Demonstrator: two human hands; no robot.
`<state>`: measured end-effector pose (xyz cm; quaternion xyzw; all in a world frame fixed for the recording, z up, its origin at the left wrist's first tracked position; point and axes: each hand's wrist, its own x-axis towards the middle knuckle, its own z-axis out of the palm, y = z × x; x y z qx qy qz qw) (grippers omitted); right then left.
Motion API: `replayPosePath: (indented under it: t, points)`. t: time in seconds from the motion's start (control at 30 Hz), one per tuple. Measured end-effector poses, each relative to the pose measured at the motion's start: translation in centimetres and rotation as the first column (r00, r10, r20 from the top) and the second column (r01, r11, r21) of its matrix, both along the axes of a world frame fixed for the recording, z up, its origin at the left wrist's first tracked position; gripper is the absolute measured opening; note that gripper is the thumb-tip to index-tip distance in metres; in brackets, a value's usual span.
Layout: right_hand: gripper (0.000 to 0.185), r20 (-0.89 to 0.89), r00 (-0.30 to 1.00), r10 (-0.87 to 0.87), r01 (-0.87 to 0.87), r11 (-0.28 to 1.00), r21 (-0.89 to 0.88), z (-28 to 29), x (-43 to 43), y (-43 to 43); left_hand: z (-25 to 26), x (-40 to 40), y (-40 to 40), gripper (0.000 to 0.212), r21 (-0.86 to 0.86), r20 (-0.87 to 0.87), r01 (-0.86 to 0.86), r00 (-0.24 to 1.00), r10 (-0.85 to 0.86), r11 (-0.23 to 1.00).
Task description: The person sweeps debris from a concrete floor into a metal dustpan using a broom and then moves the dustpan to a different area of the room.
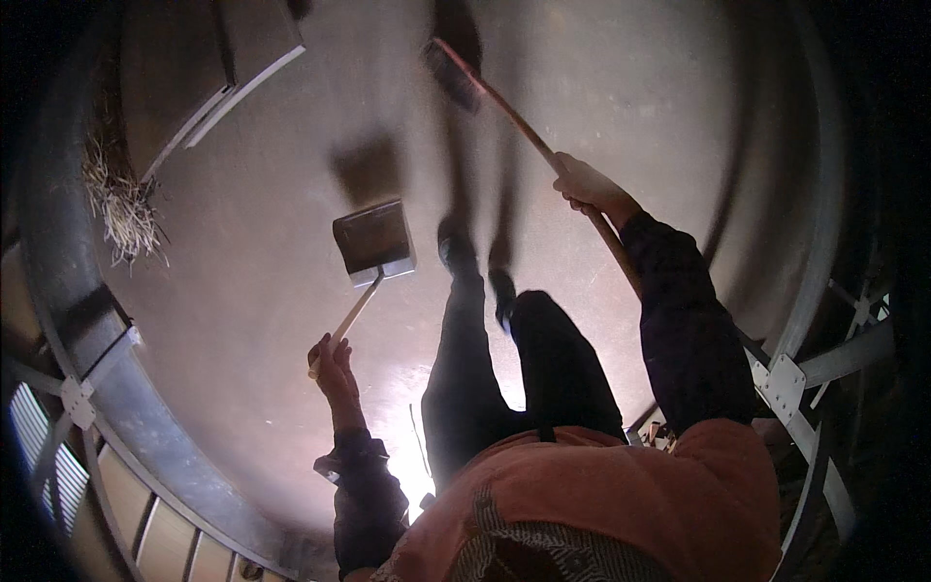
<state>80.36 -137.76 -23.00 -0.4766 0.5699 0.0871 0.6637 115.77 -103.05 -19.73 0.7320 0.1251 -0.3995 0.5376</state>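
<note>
My left hand (335,366) grips the short wooden handle of a dustpan (374,240) with a metal-looking pan. The pan casts a shadow just ahead of it, and I cannot tell whether it touches the floor. In my right hand (588,185) is the long wooden handle of a broom (538,138), which runs back along my forearm. Far ahead, the broom's bristle head (455,76) is blurred over a dark shadow. My two shoes show between the tools, one in front of the other.
Smooth floor (240,305) spreads around me. A bunch of straw (127,211) lies at the left, beside a panel with a pale edge strip (246,94). Metal framing with a bolted plate (78,402) curves along the left, and another plate (784,388) stands at the right.
</note>
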Motion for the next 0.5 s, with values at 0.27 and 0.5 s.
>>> replayPosePath:
  t: [0.27, 0.5]
  points:
    - [0.056, 0.4, 0.844, -0.358, 0.132, 0.86, 0.492, 0.9, 3.8, -2.3, 0.0, 0.5, -12.1, 0.019, 0.047, 0.049, 0.067, 0.996, -0.069, 0.997]
    - [0.025, 0.428, 0.89, 0.16, -0.258, 0.949, 0.183, -1.1, 9.2, -14.6, 4.4, -3.4, -22.7, 0.017, 0.091, 0.12, -0.022, 0.993, 0.011, 0.996]
